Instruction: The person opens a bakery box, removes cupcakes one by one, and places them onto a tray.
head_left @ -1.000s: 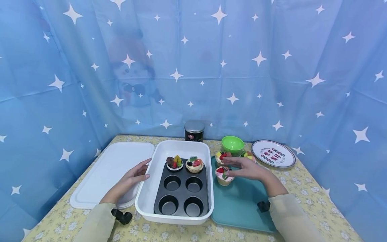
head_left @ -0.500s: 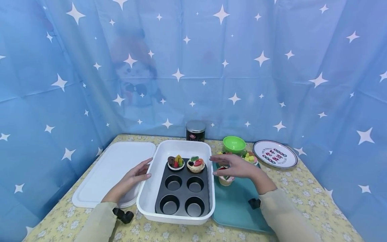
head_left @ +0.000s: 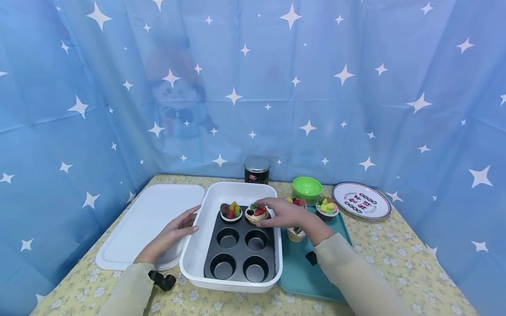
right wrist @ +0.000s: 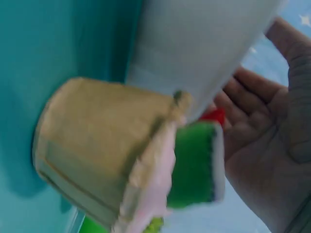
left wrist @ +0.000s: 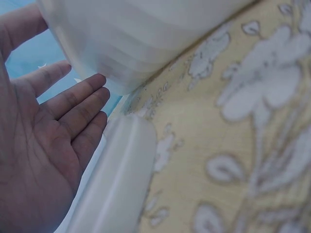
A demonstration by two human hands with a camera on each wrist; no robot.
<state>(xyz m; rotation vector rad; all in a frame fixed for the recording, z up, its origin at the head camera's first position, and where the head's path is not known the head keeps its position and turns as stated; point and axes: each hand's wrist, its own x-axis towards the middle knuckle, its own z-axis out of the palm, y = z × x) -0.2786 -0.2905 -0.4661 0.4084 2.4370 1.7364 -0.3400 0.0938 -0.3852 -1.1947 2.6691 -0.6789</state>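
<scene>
The fruit tart (head_left: pixel 254 217) inside the white bin (head_left: pixel 231 286), likely light, suits a rim hold; left hand (head_left: pixel 174 230), fingers extended, flanks the bin, right hand (head_left: pixel 284 213) spans the tart, grip indeterminable.

Find a table (head_left: pixel 411 263) covered with a yellow cloth (head_left: pixel 213 307) printed with white flowers. Bears, on the left, a flat white lid (head_left: pixel 146 219); near the middle, just beside it, a deep white tub (head_left: pixel 231 286); then a teal tray (head_left: pixel 302 272), partly hidden by the tub. Carries, towards the back, a dark can (head_left: pixel 256 176) with a metal top, a green bowl (head_left: pixel 307 188) beyond the tray, and, farthest right, a round dark-rimmed plate (head_left: pixel 361 200) with red markings.
</scene>
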